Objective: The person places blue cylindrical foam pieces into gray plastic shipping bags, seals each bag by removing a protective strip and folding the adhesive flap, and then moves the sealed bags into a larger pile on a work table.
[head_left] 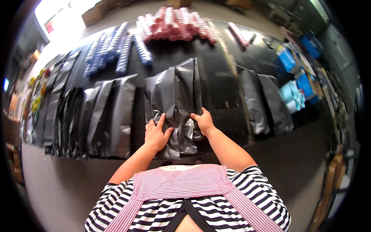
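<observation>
A dark grey plastic bag (164, 94), creased and shiny, lies upright before me on the black table. On its lower left part rests my left hand (156, 135), fingers spread flat over the plastic. My right hand (203, 120) grips the bag's right edge, thumb on top and the other fingers partly hidden. The bag's lower end is crumpled and hangs near the table's front edge. Whatever is inside it cannot be seen.
Several filled grey bags (121, 116) stand in a row at the left. Two more grey bags (255, 104) lie right. Blue-and-white rolls (123, 54) and pink-and-white rolls (172, 23) are stacked at the back. Blue packages (286, 60) and a light-blue roll (292, 96) sit far right.
</observation>
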Action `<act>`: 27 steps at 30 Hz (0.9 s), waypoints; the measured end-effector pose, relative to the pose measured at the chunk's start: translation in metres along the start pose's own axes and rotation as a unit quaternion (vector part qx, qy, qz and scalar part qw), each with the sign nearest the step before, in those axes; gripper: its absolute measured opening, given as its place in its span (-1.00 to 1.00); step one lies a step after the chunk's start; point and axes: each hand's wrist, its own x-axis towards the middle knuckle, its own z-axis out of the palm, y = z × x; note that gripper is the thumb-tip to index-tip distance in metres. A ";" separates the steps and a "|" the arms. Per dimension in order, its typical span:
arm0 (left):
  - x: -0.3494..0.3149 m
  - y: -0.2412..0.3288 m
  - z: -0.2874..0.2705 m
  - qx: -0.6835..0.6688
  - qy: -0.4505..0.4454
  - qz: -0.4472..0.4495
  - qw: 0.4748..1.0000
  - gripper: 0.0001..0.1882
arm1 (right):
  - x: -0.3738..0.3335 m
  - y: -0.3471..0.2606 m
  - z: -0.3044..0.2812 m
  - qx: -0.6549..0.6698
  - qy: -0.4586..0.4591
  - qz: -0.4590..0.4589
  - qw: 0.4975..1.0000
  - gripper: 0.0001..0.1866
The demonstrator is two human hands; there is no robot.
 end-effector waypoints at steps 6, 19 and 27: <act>0.042 0.141 0.033 0.003 -0.028 0.017 0.999 0.07 | 0.021 -0.036 -0.137 -0.084 0.053 0.024 0.995 -0.36; 0.067 0.193 0.048 0.014 -0.080 -0.050 0.995 -0.02 | 0.029 -0.071 -0.299 -0.373 0.277 -0.094 0.881 -0.60; 0.066 0.202 0.052 -0.012 -0.043 -0.081 0.996 -0.11 | -0.002 -0.113 -0.276 -0.618 0.260 -0.124 0.732 -0.51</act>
